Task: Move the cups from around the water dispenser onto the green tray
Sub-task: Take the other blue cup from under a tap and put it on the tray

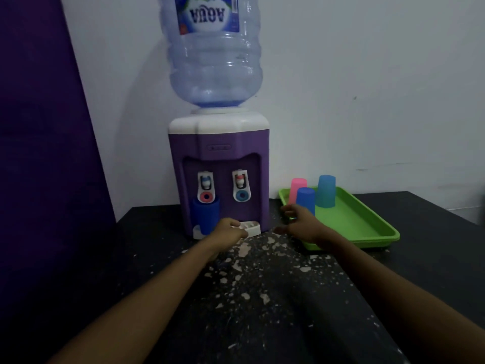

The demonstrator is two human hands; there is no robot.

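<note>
A dark blue cup (205, 214) stands on the drip tray under the left tap of the purple water dispenser (219, 164). My left hand (228, 231) is just right of that cup, fingers curled, holding nothing. On the green tray (359, 224) to the right stand a pink cup (297, 190), a blue cup (306, 199) and a light blue cup (326, 191), all upside down. My right hand (298, 223) hovers at the tray's left edge, just in front of the blue cup, fingers apart and holding nothing.
The dispenser carries a large blue water bottle (214, 51) and stands against a white wall. The black table (262, 298) is flecked with white chipped patches in front of the dispenser. A purple panel (42, 127) rises at the left.
</note>
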